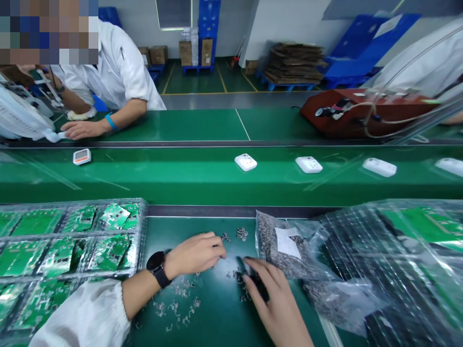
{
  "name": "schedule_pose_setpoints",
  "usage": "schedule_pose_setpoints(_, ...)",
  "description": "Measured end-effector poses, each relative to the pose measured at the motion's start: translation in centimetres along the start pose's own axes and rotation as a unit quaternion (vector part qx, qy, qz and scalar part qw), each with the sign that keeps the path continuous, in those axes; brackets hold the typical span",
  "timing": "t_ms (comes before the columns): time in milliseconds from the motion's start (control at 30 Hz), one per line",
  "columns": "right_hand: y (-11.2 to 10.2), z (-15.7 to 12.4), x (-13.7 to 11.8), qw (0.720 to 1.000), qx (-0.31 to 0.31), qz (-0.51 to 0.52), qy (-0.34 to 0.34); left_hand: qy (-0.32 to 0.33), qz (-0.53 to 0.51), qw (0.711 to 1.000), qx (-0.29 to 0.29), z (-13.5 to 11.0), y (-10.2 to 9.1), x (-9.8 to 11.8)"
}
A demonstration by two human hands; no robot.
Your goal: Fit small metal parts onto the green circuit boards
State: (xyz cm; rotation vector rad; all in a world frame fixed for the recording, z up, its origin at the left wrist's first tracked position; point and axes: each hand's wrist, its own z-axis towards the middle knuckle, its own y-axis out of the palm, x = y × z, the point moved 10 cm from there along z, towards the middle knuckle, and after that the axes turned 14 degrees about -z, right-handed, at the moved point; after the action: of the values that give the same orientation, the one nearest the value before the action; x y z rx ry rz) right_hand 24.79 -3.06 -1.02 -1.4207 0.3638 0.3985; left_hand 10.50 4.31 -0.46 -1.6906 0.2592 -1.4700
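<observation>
My left hand rests on the green mat with its fingers curled down, the fingertips among small loose metal parts scattered there. A black watch sits on that wrist. My right hand lies close beside it, fingers stretched forward and pressed over a dark little heap of the same parts. A few more parts lie just beyond. A clear bag full of these parts, with a white label, lies right of my hands.
Clear trays of green circuit boards lie at the left, plastic-covered trays at the right. White devices ride the conveyor belt beyond. Across it, a person in white leans on the far table; a red-brown machine stands far right.
</observation>
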Motion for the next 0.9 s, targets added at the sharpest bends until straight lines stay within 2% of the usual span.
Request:
schedule_pose_setpoints(167, 1.4, -1.7, -1.0, 0.998, -0.023, -0.024, -0.051, -0.019, 0.008, 0.999, -0.024, 0.0, 0.3, -0.1)
schedule_pose_setpoints(300, 1.7, -1.6, -1.3, 0.996, -0.025, -0.027, -0.081, 0.009, 0.014, 1.0, -0.024, 0.3, 1.0, 1.2)
schedule_pose_setpoints(467, 1.2, -0.7, -0.4, 0.998, -0.037, 0.016, -0.048, 0.031, 0.03, 0.998, -0.044, 0.6, 2.3, 2.4)
schedule_pose_setpoints(667, 0.2, -0.6, 1.8, 0.996, -0.081, 0.041, 0.007, 0.008, 0.025, 0.998, -0.058, 0.4, 2.2, 2.4)
schedule_pose_setpoints(767, -0.2, -1.2, 2.1, 0.997, -0.067, 0.032, 0.01, 0.023, 0.043, 0.997, -0.052, 0.4, 2.5, 2.9)
schedule_pose_setpoints(900, -0.3, -2.1, 2.0, 1.0, -0.017, 0.005, -0.006, 0.036, 0.049, 0.997, -0.054, 0.6, 3.5, 3.9)
